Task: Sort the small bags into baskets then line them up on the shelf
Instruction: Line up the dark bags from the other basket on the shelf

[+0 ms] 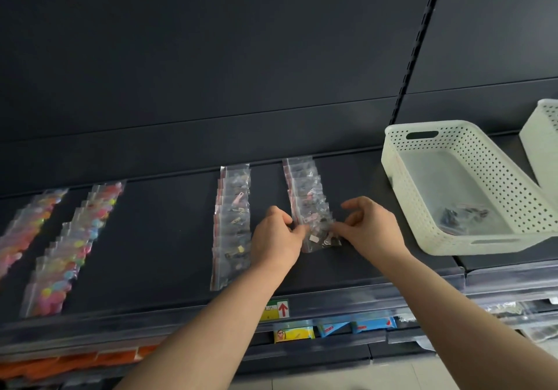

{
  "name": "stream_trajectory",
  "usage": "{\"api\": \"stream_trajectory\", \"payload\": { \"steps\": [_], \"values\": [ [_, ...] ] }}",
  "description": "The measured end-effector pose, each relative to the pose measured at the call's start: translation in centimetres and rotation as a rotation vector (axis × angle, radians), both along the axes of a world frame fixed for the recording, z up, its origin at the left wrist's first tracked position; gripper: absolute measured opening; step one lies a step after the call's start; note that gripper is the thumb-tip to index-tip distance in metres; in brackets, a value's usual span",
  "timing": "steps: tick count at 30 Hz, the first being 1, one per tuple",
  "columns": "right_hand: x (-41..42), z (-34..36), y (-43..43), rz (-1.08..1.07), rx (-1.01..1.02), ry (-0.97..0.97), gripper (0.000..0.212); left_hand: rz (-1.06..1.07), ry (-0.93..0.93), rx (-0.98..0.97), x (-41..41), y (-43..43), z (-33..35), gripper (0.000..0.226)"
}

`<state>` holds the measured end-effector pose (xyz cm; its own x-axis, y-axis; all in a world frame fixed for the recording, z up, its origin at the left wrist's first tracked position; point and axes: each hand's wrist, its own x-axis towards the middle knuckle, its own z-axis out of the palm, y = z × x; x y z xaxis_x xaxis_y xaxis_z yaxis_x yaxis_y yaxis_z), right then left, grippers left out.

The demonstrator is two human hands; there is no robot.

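Observation:
On the dark shelf (pixel 169 238) lie several rows of small clear zip bags. The right row of bags with metal parts (pixel 305 190) ends at the front in one bag (pixel 320 240) that both my hands pinch: my left hand (pixel 279 235) at its left edge, my right hand (pixel 373 226) at its right edge. Another row of metal-part bags (pixel 232 226) lies just left of my left hand. Two rows of bags with colourful beads (pixel 75 247) lie at the far left. A white perforated basket (pixel 471 154) stands tilted at the right, with a few bags (pixel 462 216) inside.
A second white basket (pixel 543 136) leans behind the first at the far right. A price label with a red arrow (pixel 277 309) sits on the shelf's front rail. Lower shelves hold blue and yellow packets (pixel 356 326) and orange goods (pixel 75 362).

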<state>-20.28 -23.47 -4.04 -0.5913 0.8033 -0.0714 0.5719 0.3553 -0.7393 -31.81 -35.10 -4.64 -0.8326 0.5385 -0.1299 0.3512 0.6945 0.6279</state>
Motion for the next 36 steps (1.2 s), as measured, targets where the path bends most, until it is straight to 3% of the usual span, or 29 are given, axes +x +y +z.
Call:
{"api": "stream_trajectory", "payload": {
  "steps": [3,5,9,13,18,22,25,28,30,33,36],
  "values": [
    [0.6,1.6,0.5,0.039,0.346,-0.058,0.017,-0.102,0.049,0.032,0.2,0.6,1.2,0.016],
    [1.3,2.7,1.3,0.041,0.555,-0.081,0.018,-0.181,0.089,0.006,0.6,1.5,2.4,0.009],
    [3.8,3.9,4.1,0.052,0.719,-0.203,0.029,-0.256,0.148,0.024,2.4,4.2,4.2,0.009],
    [7.4,4.3,7.9,0.019,0.700,-0.246,0.037,-0.300,0.126,0.138,5.4,7.9,5.4,0.009],
    [11.7,4.5,13.0,-0.031,0.648,-0.293,0.041,-0.514,0.299,0.112,9.7,13.0,7.0,0.013],
    [13.8,3.6,15.2,-0.051,0.629,-0.273,0.039,-0.789,0.448,-0.149,12.4,16.7,7.1,0.015],
    [14.4,2.7,15.9,-0.054,0.556,-0.161,0.039,-0.814,0.578,-0.461,13.9,19.4,6.7,0.013],
    [14.4,2.4,16.0,-0.052,0.511,-0.084,0.041,-0.698,0.452,-0.713,15.3,21.4,6.1,0.033],
    [14.5,2.1,16.1,-0.049,0.486,-0.052,0.041,-0.658,0.393,-0.781,15.9,22.4,5.8,0.040],
    [14.6,2.0,16.5,-0.052,0.467,-0.022,0.042,-0.666,0.315,-0.807,15.9,22.9,5.6,0.034],
    [14.7,2.0,16.5,-0.059,0.436,-0.001,0.047,-0.656,0.278,-0.664,15.3,22.4,5.5,0.022]
  ]
}}
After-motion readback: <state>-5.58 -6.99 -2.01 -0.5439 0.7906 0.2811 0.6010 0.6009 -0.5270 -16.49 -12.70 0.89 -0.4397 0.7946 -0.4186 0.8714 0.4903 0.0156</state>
